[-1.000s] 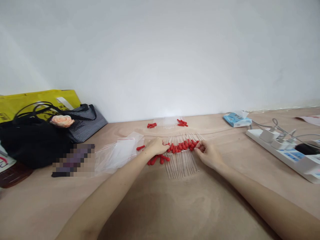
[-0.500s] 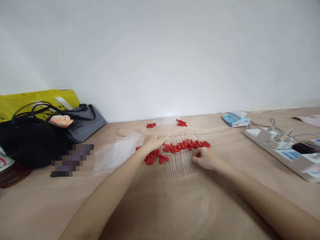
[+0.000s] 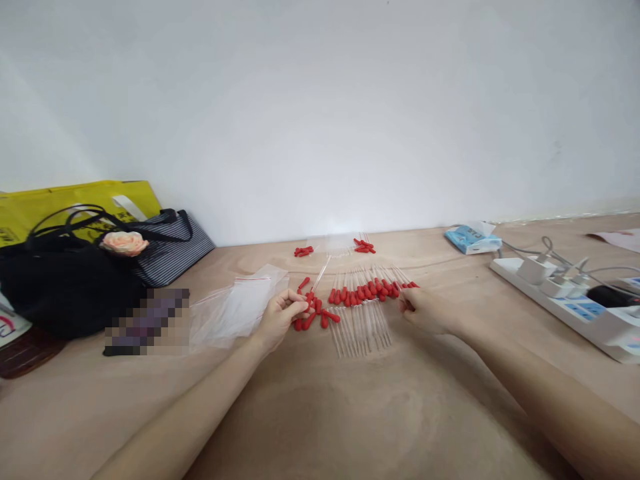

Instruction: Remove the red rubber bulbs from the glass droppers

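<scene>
Left hand (image 3: pixel 280 320) pinching a red-bulbed dropper (image 3: pixel 321 275); right hand (image 3: pixel 425 312) positioned at the row's end.
The left thumb and fingertips are pressing together on the bulb, the clear stem pointing away from the person; loose red bulbs (image 3: pixel 325 319) are lying just beside these fingertips. The right fingers are curling beside the right end of the row of droppers (image 3: pixel 367 289); whether they are gripping one cannot be told. Bare clear tubes (image 3: pixel 363 333) are lying between the hands, clear bags (image 3: pixel 240 307) left of the left hand.
</scene>
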